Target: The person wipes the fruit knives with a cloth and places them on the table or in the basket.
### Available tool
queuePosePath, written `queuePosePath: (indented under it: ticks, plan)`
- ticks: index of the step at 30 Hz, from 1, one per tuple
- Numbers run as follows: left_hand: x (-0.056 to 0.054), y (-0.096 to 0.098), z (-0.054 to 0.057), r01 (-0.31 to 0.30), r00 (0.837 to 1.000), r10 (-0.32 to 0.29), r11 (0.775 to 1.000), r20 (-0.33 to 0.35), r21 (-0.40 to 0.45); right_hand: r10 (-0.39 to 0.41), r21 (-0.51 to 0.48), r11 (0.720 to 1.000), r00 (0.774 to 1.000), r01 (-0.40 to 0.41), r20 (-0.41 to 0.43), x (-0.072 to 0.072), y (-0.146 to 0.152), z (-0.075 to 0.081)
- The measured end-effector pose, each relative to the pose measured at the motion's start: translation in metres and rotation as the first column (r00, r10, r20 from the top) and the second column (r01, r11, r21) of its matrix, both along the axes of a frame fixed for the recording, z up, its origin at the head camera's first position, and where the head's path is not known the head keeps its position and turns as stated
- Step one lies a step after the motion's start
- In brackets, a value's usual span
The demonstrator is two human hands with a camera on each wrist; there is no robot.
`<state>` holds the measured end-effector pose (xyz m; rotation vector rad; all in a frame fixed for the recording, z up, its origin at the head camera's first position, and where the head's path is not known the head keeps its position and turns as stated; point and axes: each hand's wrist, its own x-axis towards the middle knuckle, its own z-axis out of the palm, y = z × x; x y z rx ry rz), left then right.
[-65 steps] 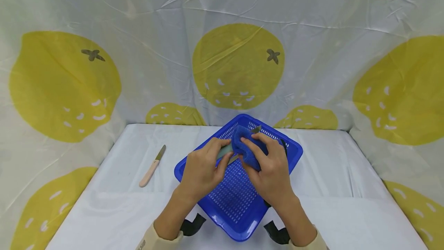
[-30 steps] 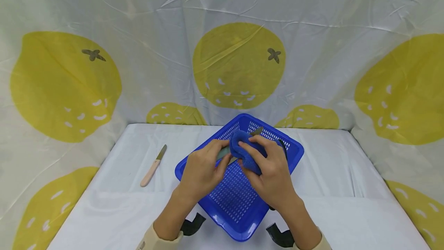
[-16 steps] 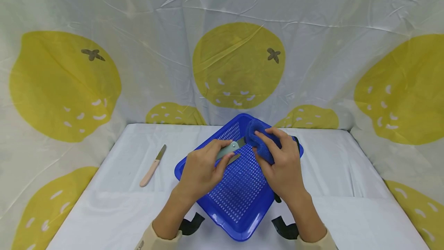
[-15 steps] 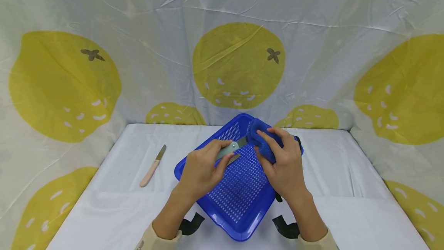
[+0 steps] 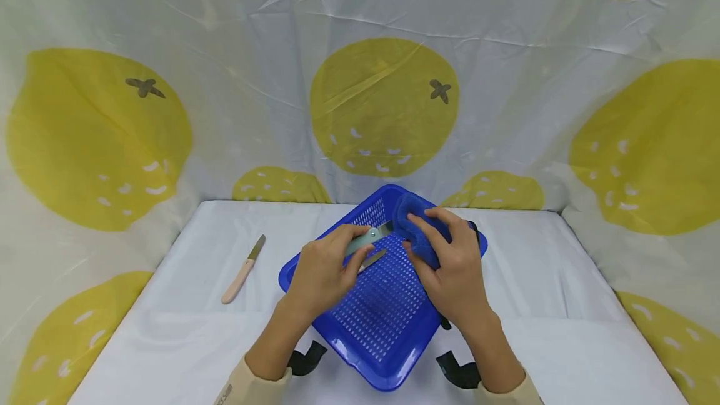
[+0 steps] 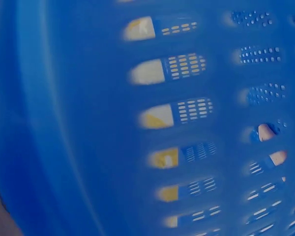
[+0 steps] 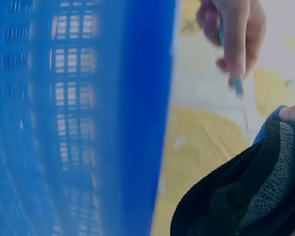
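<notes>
My left hand [image 5: 322, 270] pinches the pale green handle of a knife [image 5: 362, 240] between thumb and fingers. The knife's blade runs into a folded blue cloth [image 5: 412, 230], which hides its far end. Curled fingers of my right hand [image 5: 452, 270] hold that cloth. Both hands are above a blue perforated basket [image 5: 374, 336]. Under my left thumb shows the blade of another knife [image 5: 374, 259] in the basket; my hand hides the rest. In the right wrist view, the knife [image 7: 239, 88] points down toward the cloth [image 7: 273, 118]. Basket wall [image 6: 88, 118] fills the left wrist view.
On the white-covered table [image 5: 562, 280], a pink-handled knife [image 5: 242, 275] lies left of the basket. Black curved pieces [image 5: 458, 370] show near both wrists. Behind the table hangs a curtain [image 5: 506, 99] with yellow fruit print.
The right hand and cloth slid right along the blade from a second ago, baring the blade near the handle. Since half a second ago they have shifted slightly left. The left hand keeps its grip.
</notes>
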<state>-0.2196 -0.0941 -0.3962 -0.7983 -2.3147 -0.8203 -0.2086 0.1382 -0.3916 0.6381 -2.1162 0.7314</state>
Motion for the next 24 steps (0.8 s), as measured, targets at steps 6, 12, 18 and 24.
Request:
queuePosePath:
  ticks: [6, 12, 18, 24]
  plan:
    - [-0.003, -0.002, -0.001, 0.014, 1.000, -0.014, 1.000, -0.005, -0.010, 0.066, 0.070, 0.995, 0.998, -0.066, 0.009, 0.004, -0.019, -0.006]
    - [-0.001, -0.002, -0.001, 0.026, 1.000, -0.026, 1.000, -0.004, 0.011, 0.051, 0.080, 0.995, 0.997, -0.055, 0.059, 0.005, -0.023, -0.010]
    - [-0.001, -0.002, -0.001, 0.033, 0.999, -0.033, 0.999, 0.018, 0.030, 0.012, 0.068, 0.998, 0.999, -0.015, 0.047, -0.001, -0.016, -0.011]
    - [0.000, -0.002, -0.001, 0.025, 0.998, -0.027, 0.999, 0.050, 0.028, -0.043, 0.020, 0.999, 0.997, 0.042, 0.059, -0.012, -0.001, -0.013]
